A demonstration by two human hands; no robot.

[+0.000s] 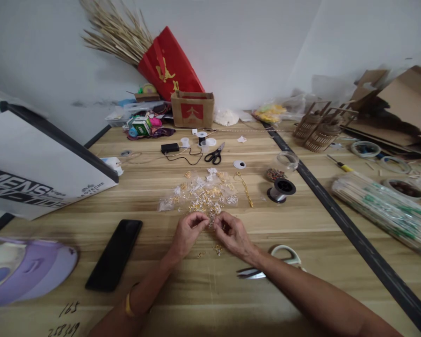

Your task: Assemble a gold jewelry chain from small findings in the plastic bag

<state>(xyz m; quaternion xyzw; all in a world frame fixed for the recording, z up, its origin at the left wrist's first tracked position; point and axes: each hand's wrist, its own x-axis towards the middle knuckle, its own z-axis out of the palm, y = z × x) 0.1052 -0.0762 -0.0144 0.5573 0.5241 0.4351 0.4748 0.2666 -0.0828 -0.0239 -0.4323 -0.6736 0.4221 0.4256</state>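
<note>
My left hand (191,230) and my right hand (233,234) meet over the wooden table, each with thumb and forefinger pinched together. Whatever sits between the fingertips is too small to make out. Just beyond them spreads a pile of gold and silver jewelry findings (199,194), partly in clear plastic bags. Nearer me, below the fingertips, lie small gold pieces (218,249). To the right of the pile rests a gold chain (246,191). Scissors with pale handles (287,252) lie partly under my right forearm.
A black phone (114,255) and a purple visor (38,271) lie at left. Black scissors (215,154), a wire spool (281,190) and a bead container (275,175) stand farther back. Wrapped sticks (382,210) lie at right, and a white box (45,168) is at left.
</note>
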